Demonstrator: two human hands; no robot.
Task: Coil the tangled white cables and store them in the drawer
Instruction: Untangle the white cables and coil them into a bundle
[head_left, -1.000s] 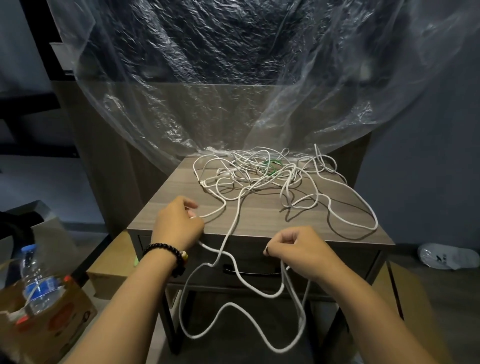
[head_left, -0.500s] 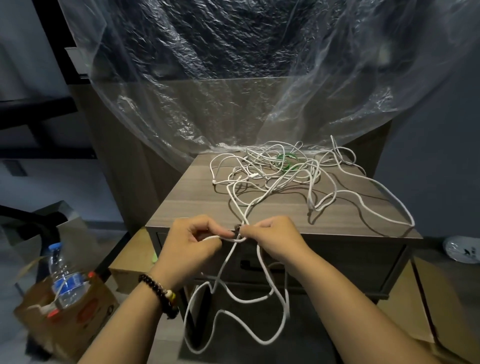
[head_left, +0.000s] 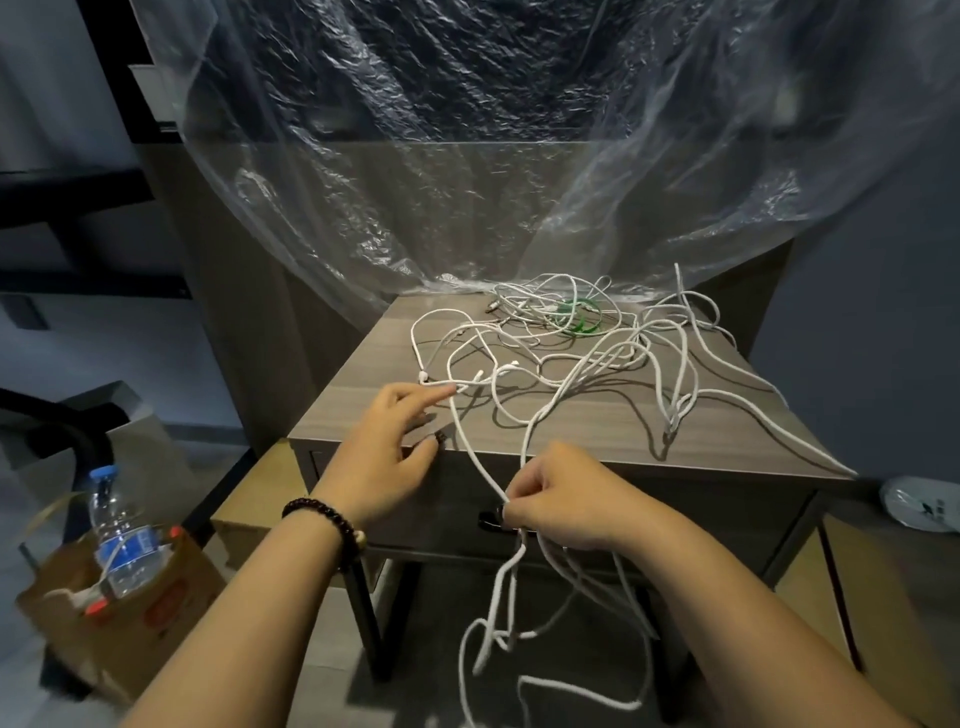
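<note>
A tangle of white cables (head_left: 566, 358) lies spread over the top of a grey wooden nightstand (head_left: 363, 395) in the middle of the frame, reaching from its far edge to its front edge and out to the right corner; strands run off the front edge and hang in loose loops toward the floor at lower centre; a green band (head_left: 582, 319) sits among the cables near the far edge of the top; the right hand (head_left: 566, 499), just below centre, is in front of the closed drawer (head_left: 675, 514), its fingers curled and pinching several strands together, with the hanging loops trailing below it; the left hand (head_left: 384, 452), left of centre, is over the front left part of the top with fingers spread and loosely extended, the index finger reaching toward a cable end on the surface; whether it touches the cable I cannot tell; a dark bead bracelet (head_left: 327, 527) circles the left wrist; a crinkled clear plastic sheet (head_left: 467, 156) drapes across the upper frame behind the nightstand; at lower left a cardboard box (head_left: 130, 623) holds a plastic water bottle (head_left: 119, 535)
</note>
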